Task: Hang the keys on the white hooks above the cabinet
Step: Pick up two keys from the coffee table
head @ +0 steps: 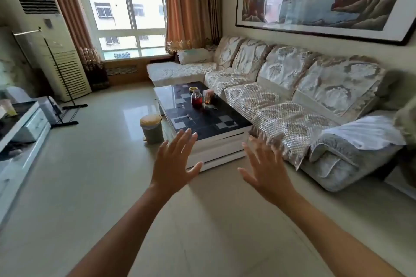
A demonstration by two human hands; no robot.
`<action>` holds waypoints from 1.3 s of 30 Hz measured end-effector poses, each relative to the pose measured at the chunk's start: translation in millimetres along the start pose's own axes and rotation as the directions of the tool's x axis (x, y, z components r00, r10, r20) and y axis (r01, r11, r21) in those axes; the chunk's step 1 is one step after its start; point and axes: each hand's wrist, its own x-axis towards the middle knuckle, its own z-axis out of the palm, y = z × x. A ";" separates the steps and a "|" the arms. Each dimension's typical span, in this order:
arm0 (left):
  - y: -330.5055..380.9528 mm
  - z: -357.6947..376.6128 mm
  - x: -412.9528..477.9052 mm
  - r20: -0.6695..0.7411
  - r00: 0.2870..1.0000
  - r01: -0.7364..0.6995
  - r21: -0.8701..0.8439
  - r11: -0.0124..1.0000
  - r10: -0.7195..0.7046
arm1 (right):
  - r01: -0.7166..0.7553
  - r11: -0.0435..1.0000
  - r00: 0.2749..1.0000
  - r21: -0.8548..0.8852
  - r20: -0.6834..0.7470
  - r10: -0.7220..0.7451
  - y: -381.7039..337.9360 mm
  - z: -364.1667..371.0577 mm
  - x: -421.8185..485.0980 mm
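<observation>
My left hand and my right hand are stretched out in front of me, palms down, fingers spread, holding nothing. Beyond them stands a dark glass coffee table with white sides. A small thin metal object that may be the keys lies on the table's near half, just past my left fingertips; it is too small to be sure. No white hooks are in view.
A jar of red liquid, a glass and a small box stand on the table. A bin sits at the table's left corner. A long sofa runs along the right wall. A white TV cabinet and a standing air conditioner are on the left.
</observation>
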 end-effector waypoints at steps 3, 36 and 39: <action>1.7 28.0 23.2 0.058 0.998 0.003 -0.060 0.998 0.001 | -0.003 1.000 0.999 0.013 0.042 0.003 22.7 21.7 18.6; -47.6 533.9 420.0 0.493 0.858 0.205 -0.066 0.977 -0.147 | 0.040 0.991 0.910 0.129 0.405 -0.089 353.7 403.9 466.0; -50.3 582.4 450.4 0.543 0.819 0.247 -0.044 0.968 -0.185 | 0.058 0.984 0.901 0.168 0.416 -0.124 387.1 442.6 515.5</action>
